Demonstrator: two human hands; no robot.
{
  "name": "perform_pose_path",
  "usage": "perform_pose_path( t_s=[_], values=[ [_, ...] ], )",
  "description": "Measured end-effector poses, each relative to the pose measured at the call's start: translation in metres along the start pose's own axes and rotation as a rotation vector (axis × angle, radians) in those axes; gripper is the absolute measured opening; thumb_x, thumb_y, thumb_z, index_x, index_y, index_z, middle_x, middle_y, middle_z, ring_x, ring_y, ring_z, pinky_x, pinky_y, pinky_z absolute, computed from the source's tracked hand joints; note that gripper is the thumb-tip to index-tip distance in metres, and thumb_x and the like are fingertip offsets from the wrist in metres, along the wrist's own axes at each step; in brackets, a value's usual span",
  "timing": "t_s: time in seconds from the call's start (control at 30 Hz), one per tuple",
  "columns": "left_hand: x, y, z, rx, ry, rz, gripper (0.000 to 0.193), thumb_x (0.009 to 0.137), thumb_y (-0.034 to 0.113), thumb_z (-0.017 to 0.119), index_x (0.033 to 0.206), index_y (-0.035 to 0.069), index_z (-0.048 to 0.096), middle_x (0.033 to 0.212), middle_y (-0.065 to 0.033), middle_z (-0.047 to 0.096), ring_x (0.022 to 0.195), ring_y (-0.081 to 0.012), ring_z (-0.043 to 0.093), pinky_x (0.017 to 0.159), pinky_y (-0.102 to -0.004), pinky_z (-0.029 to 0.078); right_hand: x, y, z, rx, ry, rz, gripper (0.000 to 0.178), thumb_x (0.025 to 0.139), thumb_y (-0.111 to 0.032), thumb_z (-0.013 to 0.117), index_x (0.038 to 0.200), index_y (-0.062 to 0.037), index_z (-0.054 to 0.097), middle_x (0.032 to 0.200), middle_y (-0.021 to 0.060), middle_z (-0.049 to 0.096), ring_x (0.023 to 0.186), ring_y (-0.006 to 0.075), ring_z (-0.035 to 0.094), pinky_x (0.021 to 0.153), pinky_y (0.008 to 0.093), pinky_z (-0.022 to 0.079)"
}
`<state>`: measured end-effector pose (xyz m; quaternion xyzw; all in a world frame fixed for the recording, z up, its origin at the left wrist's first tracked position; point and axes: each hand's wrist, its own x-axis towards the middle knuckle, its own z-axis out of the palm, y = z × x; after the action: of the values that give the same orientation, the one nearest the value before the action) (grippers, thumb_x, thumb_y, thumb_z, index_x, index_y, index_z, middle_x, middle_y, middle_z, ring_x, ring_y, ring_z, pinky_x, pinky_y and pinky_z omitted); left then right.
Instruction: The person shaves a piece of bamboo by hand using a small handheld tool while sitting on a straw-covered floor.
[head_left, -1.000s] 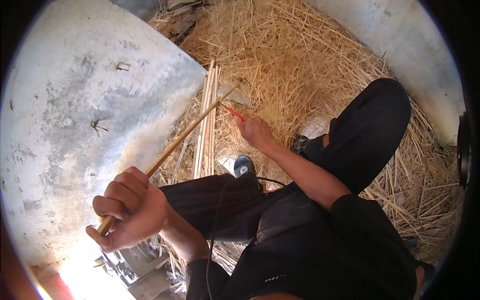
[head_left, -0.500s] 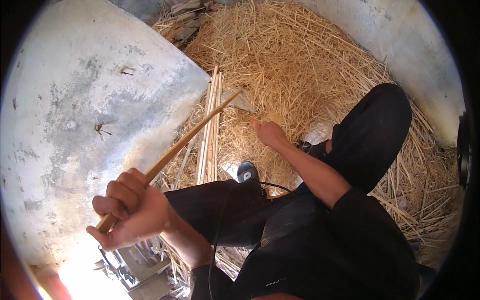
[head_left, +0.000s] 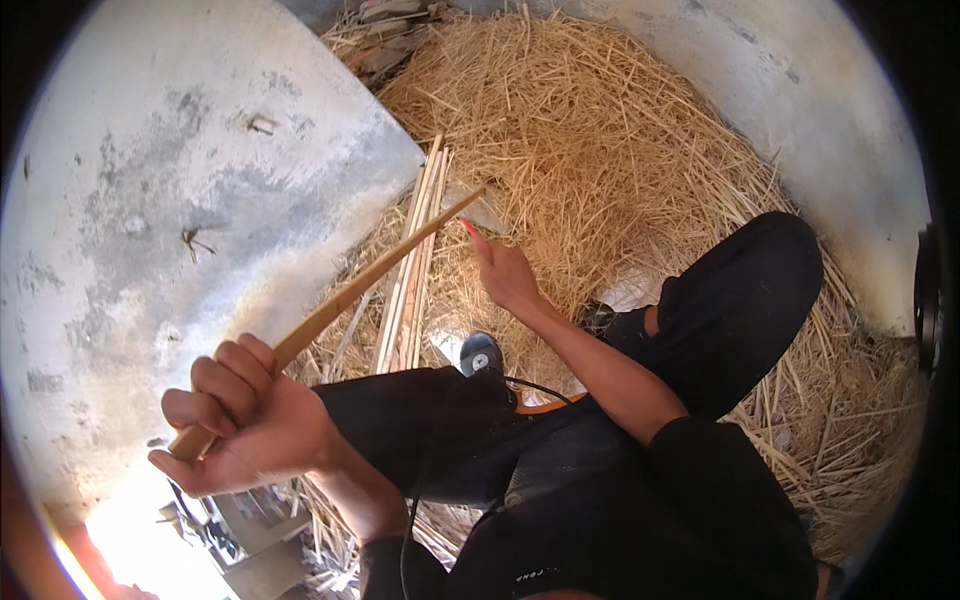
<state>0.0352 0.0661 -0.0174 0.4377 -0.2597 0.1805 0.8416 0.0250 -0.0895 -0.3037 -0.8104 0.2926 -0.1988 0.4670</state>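
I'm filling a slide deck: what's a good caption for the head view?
Beside loose straw, the left hand grips a long wooden stick; the right hand holds a mostly hidden red object.

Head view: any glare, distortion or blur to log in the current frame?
Head view: glare burnt to white at lower left, below the pale wall; head view: black fisheye rim, scene edges bowing near it; head view: left hand and wooden stick look fairly clear, the red tool in the right hand too small to judge.
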Motion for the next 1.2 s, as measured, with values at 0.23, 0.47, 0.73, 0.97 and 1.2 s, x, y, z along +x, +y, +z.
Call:
perform_pose_path(
  t_s=[0.23, 0.47, 0.73, 0.97, 1.2],
  values=[
    [-0.002, -0.004, 0.014, 0.042, 0.104, 0.041, 0.054, 0.091, 0.058, 0.028, 0.057, 0.016, 0.022, 0.045, 0.0024, 0.015, 0.044, -0.0096, 0.008, 0.044, -0.0271, 0.012, 0.019, 0.011, 0.016, -0.071, -0.171, -0.015, 0.053, 0.098, -0.04, 0.031, 0.076, 0.0017, 0.054, 0.062, 0.0217, 0.054, 0.062, 0.0338, 0.058, 0.06, 0.0445, 0.042],
    [0.001, -0.003, 0.001, 0.071, 0.075, 0.049, 0.052, 0.09, 0.055, 0.029, 0.057, 0.016, 0.021, 0.045, 0.0029, 0.014, 0.044, -0.0095, 0.007, 0.044, -0.027, 0.011, 0.018, -0.009, 0.005, 0.127, 0.007, -0.019, 0.05, 0.098, -0.037, 0.026, 0.092, -0.0004, 0.06, 0.069, 0.0234, 0.058, 0.067, 0.0357, 0.059, 0.065, 0.0457, 0.047],
    [0.01, -0.002, -0.004, 0.017, -0.032, 0.004, 0.048, 0.089, 0.05, 0.031, 0.057, 0.016, 0.02, 0.046, 0.0024, 0.014, 0.045, -0.0099, 0.009, 0.045, -0.0276, 0.013, 0.027, 0.023, 0.03, -0.193, -0.292, 0.048, 0.049, 0.096, -0.04, 0.028, 0.11, 0.001, 0.052, 0.074, 0.0242, 0.06, 0.068, 0.0367, 0.06, 0.064, 0.0465, 0.046],
    [0.009, -0.006, 0.004, 0.144, 0.1, 0.05, 0.04, 0.084, 0.041, 0.032, 0.056, 0.017, 0.016, 0.046, 0.0026, 0.013, 0.044, -0.0098, 0.01, 0.043, -0.0266, 0.012, 0.012, 0.005, 0.036, 0.042, -0.066, 0.044, 0.06, 0.095, -0.047, 0.032, 0.072, 0.0024, 0.058, 0.056, 0.0219, 0.054, 0.056, 0.0373, 0.056, 0.057, 0.046, 0.043],
    [0.038, -0.002, 0.011, 0.296, 0.244, 0.091, 0.04, 0.084, 0.045, 0.032, 0.059, 0.017, 0.019, 0.048, 0.0022, 0.012, 0.046, -0.0114, 0.009, 0.043, -0.0279, 0.012, 0.027, 0.062, 0.019, -0.139, -0.212, 0.429, 0.054, 0.093, -0.049, 0.034, 0.096, -0.0029, 0.062, 0.09, 0.0201, 0.063, 0.08, 0.0367, 0.06, 0.071, 0.0454, 0.046]
  ],
)
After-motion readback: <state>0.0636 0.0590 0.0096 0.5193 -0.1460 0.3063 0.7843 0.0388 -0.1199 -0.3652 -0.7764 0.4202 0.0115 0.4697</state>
